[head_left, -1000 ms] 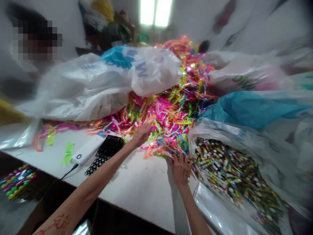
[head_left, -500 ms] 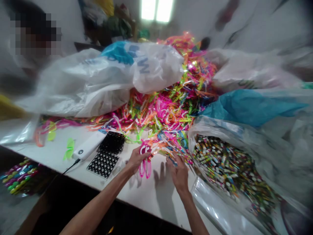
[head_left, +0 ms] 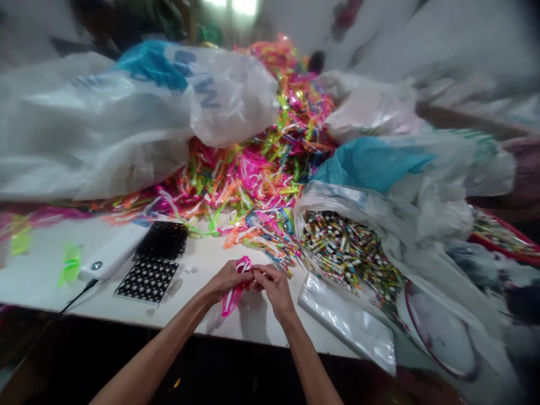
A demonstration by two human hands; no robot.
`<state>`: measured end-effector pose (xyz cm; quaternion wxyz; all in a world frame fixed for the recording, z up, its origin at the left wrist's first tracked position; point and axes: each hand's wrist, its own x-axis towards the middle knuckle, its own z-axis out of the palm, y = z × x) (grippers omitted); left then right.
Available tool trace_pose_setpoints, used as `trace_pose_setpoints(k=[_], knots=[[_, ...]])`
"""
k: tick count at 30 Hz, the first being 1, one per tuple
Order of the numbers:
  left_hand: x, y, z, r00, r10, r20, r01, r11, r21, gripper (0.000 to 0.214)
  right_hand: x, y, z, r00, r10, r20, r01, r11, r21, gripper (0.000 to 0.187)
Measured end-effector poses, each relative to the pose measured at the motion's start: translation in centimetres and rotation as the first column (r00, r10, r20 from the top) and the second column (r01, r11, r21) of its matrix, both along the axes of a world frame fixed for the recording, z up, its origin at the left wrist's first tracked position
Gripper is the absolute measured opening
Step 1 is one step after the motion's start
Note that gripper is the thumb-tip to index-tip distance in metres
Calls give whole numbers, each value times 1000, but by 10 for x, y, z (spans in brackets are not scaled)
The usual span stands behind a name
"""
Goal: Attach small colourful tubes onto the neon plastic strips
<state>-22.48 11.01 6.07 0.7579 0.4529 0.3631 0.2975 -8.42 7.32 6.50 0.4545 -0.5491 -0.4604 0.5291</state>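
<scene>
A translucent pink plastic strip point(head_left: 230, 302) with white marks on its upper part hangs from my left hand point(head_left: 226, 279), which is closed around it above the table. My right hand point(head_left: 271, 284) is closed too, its fingertips pinched together against the strip's upper end and touching my left fingers. What lies between those right fingertips is hidden. Just beyond both hands spreads a loose heap of pink, orange, green and white plastic strips point(head_left: 253, 174).
White-and-blue plastic bags point(head_left: 232, 107) lean over the heap. Right of my hands, an open bag holds many small cylinders point(head_left: 341, 247), beside a stack of clear plastic sleeves point(head_left: 346, 323). Leftward are black perforated trays point(head_left: 147, 279), a white corded device point(head_left: 113, 253) and a green plastic piece point(head_left: 70, 264).
My right hand has come away from the loose strips to meet my left hand at the pink strip. Both hands are nearer the table's front edge. The view has turned right.
</scene>
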Motion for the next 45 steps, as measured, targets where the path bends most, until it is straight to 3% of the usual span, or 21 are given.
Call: trace_pose_setpoints(k=[2,4,6,7,8,11,14,17,19,21,23,25,27,30,37,45], knots=[[0,-1,-2,999,-22,-40,21,999,-24,32,3,-3,-3,1000,-1,-4,1,1000,-30,27],[1,0,-5,990,48,-130,-49,999,-8,31,17,0,-2,998,47,51,-44,997,-61,32],[1,2,-5,970,133,-202,-128,991,40,32,46,11,1,955,14,295,-8,1000,-21,35],[1,3,-4,963,159,-219,-151,987,55,31,64,19,4,892,-50,449,40,999,32,33],[1,4,-2,961,168,-222,-159,986,57,31,84,26,7,747,-169,643,111,985,130,30],[2,6,4,975,120,-187,-124,992,-7,29,135,45,14,551,-315,773,217,948,232,24],[6,8,7,989,48,-136,-58,996,-67,33,158,51,13,461,-349,816,228,935,271,21],[9,9,6,992,55,-110,-59,998,-38,31,159,50,9,431,-344,834,207,937,280,21],[8,10,5,990,82,-117,-83,997,-7,30,154,49,10,452,-313,835,187,949,255,14],[6,10,6,987,100,-125,-98,995,19,29,144,46,15,525,-238,817,143,971,190,13],[5,9,9,988,93,-124,-90,995,33,27,126,38,23,678,-110,726,58,994,97,21],[5,7,13,990,71,-121,-67,997,38,24,102,25,34,868,51,494,-55,998,-6,29],[5,5,17,990,42,-137,-34,998,61,22,79,13,43,963,167,210,-154,985,-77,30],[5,3,25,985,-7,-174,27,993,112,21,56,4,51,977,211,12,-208,972,-112,27],[2,-1,33,981,-105,-164,127,984,129,20,57,3,51,982,184,34,-180,979,-101,25],[5,-3,31,976,-147,-163,171,975,141,20,59,-9,51,986,144,-80,-152,983,-106,22]])
